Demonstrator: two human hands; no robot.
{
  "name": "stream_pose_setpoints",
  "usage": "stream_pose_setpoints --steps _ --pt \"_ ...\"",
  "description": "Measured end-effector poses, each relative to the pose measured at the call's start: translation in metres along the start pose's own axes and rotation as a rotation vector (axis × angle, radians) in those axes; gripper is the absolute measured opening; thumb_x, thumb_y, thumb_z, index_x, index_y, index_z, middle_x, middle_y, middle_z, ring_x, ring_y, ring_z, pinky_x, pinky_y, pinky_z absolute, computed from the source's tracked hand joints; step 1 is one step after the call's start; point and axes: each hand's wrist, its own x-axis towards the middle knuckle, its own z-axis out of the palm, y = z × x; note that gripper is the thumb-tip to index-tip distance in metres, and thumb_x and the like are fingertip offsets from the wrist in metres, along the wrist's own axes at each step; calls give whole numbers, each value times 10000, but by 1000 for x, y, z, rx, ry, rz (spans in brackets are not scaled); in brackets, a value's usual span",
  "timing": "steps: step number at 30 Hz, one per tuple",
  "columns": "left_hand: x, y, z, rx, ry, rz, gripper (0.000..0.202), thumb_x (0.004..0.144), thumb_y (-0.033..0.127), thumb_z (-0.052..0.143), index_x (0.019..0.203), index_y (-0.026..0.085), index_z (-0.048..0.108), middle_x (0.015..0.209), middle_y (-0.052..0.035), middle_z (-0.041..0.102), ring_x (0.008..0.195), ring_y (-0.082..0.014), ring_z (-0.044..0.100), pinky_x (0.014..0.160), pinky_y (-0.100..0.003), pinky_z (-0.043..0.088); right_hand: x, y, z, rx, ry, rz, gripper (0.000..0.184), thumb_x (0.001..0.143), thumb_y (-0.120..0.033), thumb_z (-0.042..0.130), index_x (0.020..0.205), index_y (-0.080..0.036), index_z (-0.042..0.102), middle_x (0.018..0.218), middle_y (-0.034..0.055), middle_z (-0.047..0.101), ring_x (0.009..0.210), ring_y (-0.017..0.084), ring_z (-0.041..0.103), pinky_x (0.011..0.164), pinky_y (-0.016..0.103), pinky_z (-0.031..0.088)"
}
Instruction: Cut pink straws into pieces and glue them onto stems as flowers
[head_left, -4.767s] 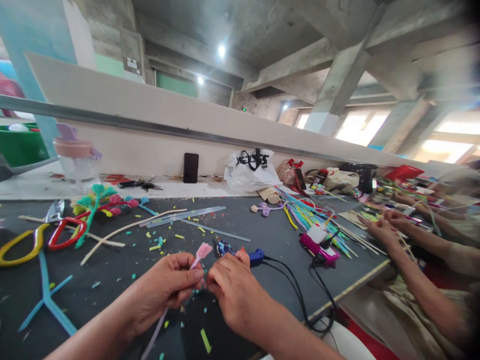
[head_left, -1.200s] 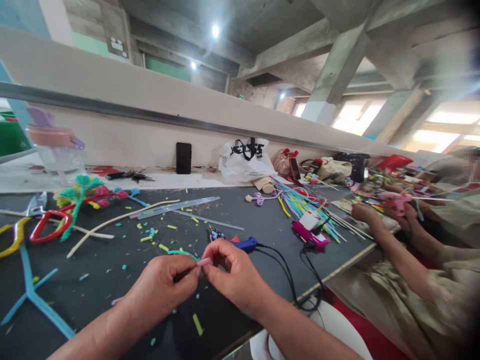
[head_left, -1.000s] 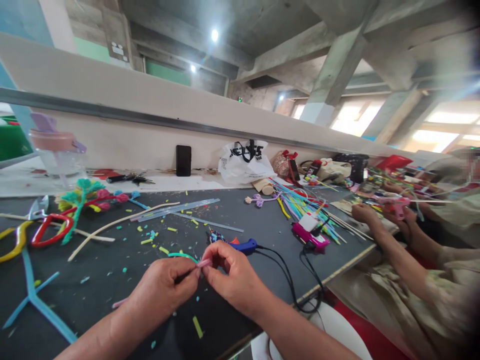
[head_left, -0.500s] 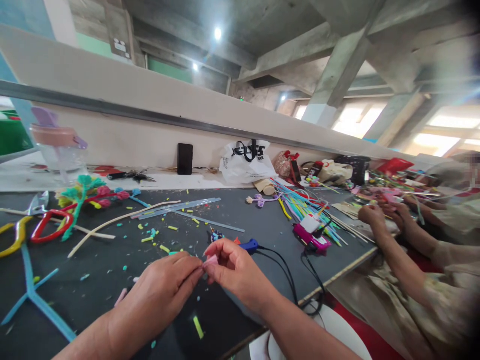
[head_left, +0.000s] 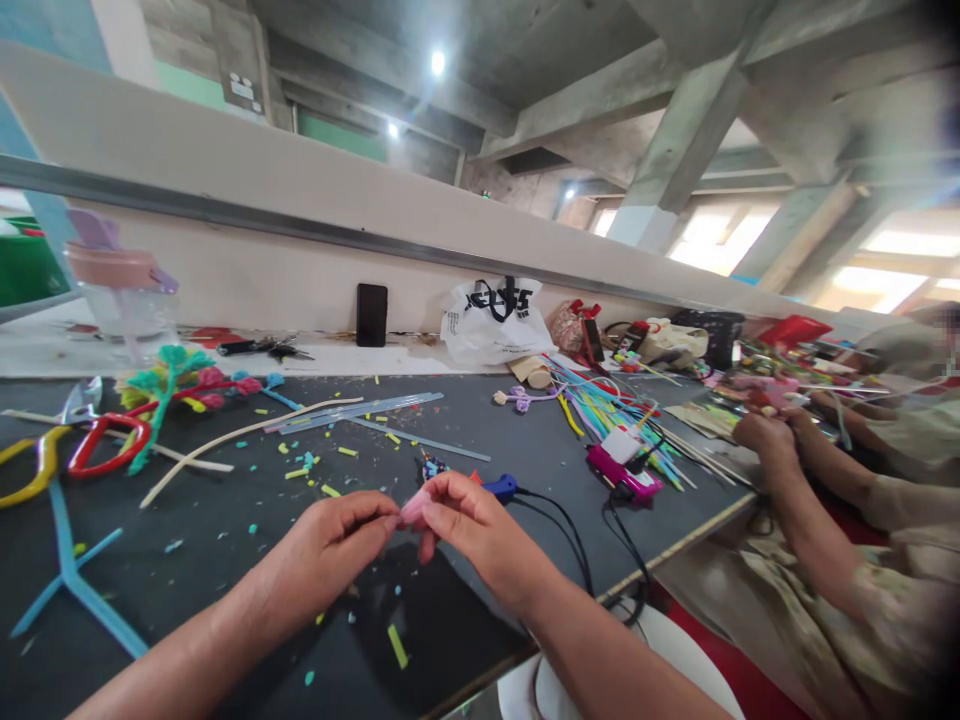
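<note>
A small soft pink piece (head_left: 415,507), its kind unclear, sits between my fingertips just above the dark tabletop. My right hand (head_left: 480,535) is closed, pinching it between thumb and fingers. At its left end, my left hand (head_left: 341,540) has thumb and forefinger pressed together, touching the piece. Beyond my right hand lies a blue-handled tool (head_left: 501,488) with a black cord; its front is partly hidden. Short yellow-green cut bits (head_left: 397,646) and teal crumbs are scattered around both hands.
At left lie scissors (head_left: 109,445) with red and yellow handles, a forked blue stem (head_left: 67,560) and a bunch of fuzzy coloured stems (head_left: 169,390). Translucent sticks (head_left: 360,412) lie ahead. A magenta power block (head_left: 624,475) and colourful stems are right, near a co-worker's hands (head_left: 769,440).
My left hand has shifted slightly left and its grip has changed, so more of the pink piece shows. My right hand still pinches it. The view has moved slightly.
</note>
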Motion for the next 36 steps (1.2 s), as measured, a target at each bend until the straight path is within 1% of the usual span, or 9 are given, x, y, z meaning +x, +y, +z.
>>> stream_pose_setpoints --steps 2,4,9,12,18,24,29,33,36 --pt "0 0 -1 -42 3 -42 292 782 374 449 696 156 623 553 36 419 517 -99 364 448 -186 292 0 -1 -2 -3 -1 -3 247 849 -391 502 897 -157 563 762 1 568 652 108 548 719 281 389" --pt "0 0 -1 -62 3 -58 306 779 396 455 683 150 610 556 40 389 514 -92 338 447 -187 272 -1 0 -3 -6 15 6 247 852 -395 501 905 -160 559 758 -6 558 643 106 547 721 282 382" --pt "1 -3 -1 -24 -12 -36 350 787 456 458 717 155 623 583 35 406 535 -94 348 465 -194 261 0 6 -3 9 19 12 231 826 -380 549 919 -170 531 767 -13 554 618 99 543 689 277 384" --pt "2 -8 0 6 -2 -29 368 787 475 460 705 155 623 578 35 414 535 -95 346 473 -201 256 1 8 -2 -3 13 6 208 830 -348 552 929 -168 522 713 -25 547 613 100 542 668 268 383" --pt "3 -12 1 35 28 -19 355 795 444 448 678 150 610 576 35 401 553 -101 346 494 -207 266 2 11 -3 24 12 -5 175 835 -303 549 942 -171 510 752 -18 562 617 91 539 665 261 388" --pt "2 -8 1 53 74 -2 330 774 399 465 549 159 493 528 49 336 531 -97 322 480 -206 252 2 8 -3 27 20 12 214 829 -339 555 950 -171 499 679 -34 547 614 99 535 665 260 387" --pt "1 -9 1 163 112 104 310 811 372 430 595 175 534 554 35 434 556 -112 408 519 -209 305 2 5 -2 41 27 25 247 825 -374 555 949 -168 498 664 -33 553 616 107 541 683 276 393" --pt "-1 -7 1 278 108 183 251 838 302 403 736 194 605 655 10 569 623 -130 511 586 -221 356 2 9 -2 176 12 48 262 819 -389 562 941 -171 485 740 -18 571 608 95 533 653 266 415" --pt "-3 -6 2 320 111 213 249 850 272 384 814 200 619 721 -12 610 682 -142 553 634 -226 384 3 10 -2 233 8 49 269 810 -388 576 925 -164 482 734 -15 569 591 94 526 613 261 428"
